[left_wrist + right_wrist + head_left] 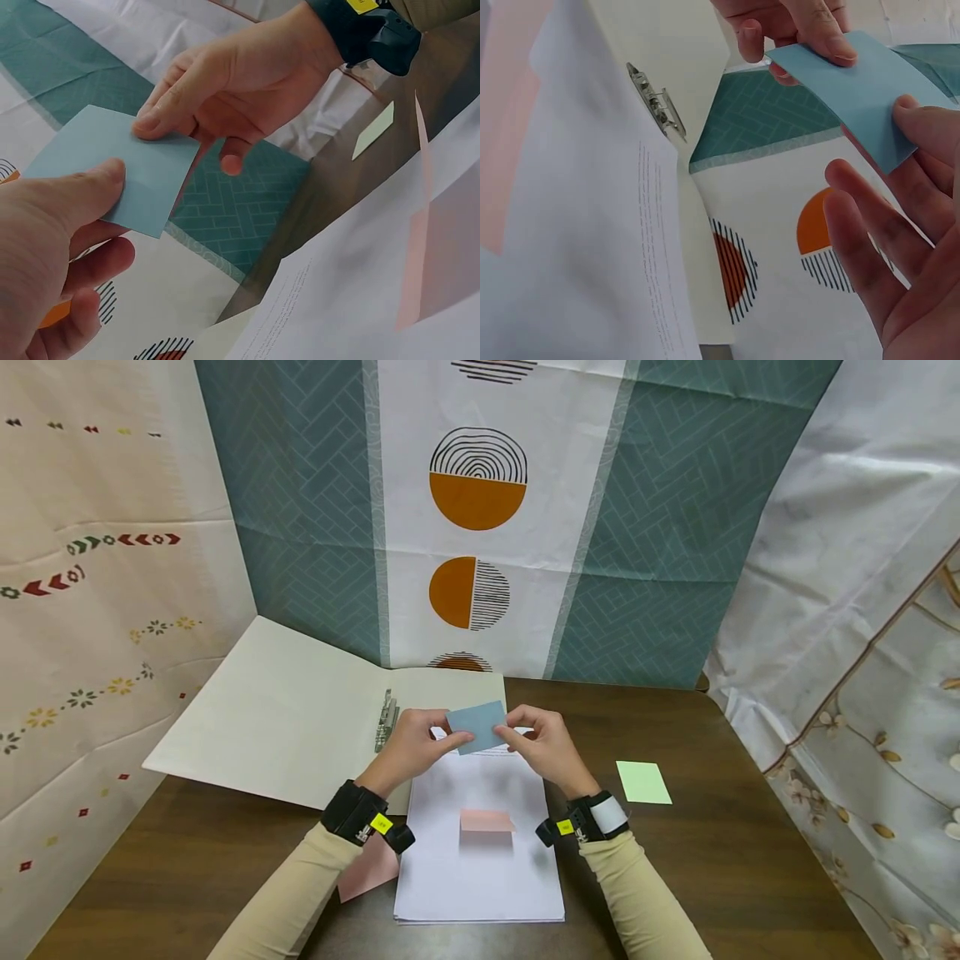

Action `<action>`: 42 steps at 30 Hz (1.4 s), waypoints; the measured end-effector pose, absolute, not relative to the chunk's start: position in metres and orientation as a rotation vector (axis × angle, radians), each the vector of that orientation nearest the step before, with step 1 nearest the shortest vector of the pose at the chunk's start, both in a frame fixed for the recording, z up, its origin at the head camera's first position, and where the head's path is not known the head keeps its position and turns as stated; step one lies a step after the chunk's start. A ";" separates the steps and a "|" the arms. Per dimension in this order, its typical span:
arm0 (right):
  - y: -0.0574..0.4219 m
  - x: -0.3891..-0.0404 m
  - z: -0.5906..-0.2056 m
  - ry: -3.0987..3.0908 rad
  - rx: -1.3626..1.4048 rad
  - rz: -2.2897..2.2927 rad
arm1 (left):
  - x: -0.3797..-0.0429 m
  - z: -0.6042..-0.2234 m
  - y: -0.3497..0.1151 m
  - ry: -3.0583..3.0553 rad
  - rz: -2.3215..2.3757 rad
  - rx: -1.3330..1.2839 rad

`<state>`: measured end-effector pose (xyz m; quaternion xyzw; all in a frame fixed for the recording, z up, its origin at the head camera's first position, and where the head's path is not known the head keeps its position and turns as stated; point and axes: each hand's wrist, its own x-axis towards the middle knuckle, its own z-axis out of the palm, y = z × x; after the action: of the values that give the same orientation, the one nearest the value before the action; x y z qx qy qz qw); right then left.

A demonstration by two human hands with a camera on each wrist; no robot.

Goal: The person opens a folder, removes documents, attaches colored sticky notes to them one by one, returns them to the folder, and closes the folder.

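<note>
Brown wood-grain table [735, 868] bore an open cream binder [277, 718] and, overlapping it, white sheets [480, 889]. Above the sheets, the left hand [415, 745] and right hand [547, 747] each pinched a blue note [480, 720] between thumb and fingers, at opposite sides. A folded pink note [486, 821] sat on them.

it's an office-like spot: desk [735, 852] w/ binder [292, 718], docs [480, 889] & drapes [660, 552].
</note>
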<state>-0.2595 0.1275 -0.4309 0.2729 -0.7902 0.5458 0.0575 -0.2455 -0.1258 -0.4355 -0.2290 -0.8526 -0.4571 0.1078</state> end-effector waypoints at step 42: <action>0.125 -0.258 -0.429 -2.110 0.688 1.821 | -0.250 -0.439 -0.134 -2.491 -1.407 -0.759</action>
<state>-0.2580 0.1254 -0.4289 0.2373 -0.7282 0.6286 0.1350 -0.2504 -0.1341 -0.4392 -0.2552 -0.8382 -0.4734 0.0905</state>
